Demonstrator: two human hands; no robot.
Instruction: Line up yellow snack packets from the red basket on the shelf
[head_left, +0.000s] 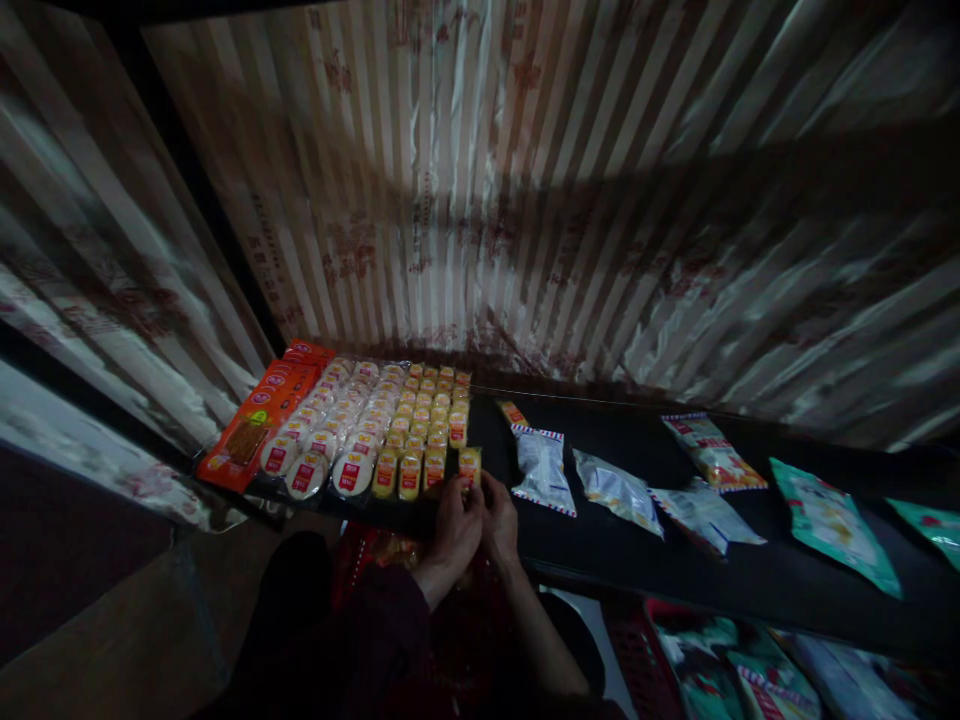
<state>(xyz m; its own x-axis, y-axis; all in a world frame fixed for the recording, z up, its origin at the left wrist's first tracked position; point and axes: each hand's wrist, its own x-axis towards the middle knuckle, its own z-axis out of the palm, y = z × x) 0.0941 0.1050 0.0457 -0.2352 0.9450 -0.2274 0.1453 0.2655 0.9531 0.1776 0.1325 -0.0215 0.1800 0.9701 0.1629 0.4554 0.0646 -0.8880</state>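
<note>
Both my hands meet at the front edge of a dark shelf [600, 540]. My left hand [455, 527] and my right hand [501, 518] have their fingers closed around a small yellow snack packet [470, 466] that stands at the end of a row. Beside it stand rows of the same yellow packets [424, 425], and left of those rows of round white packets with red labels [330, 430]. Orange flat packs [259, 415] lie at the far left.
To the right on the shelf lie white pouches [541, 468] [616, 490] [705, 515], a colourful pouch [712, 452] and green pouches [832, 522]. Striped foil sheeting covers the wall behind. More packets sit on a lower level at bottom right [757, 680].
</note>
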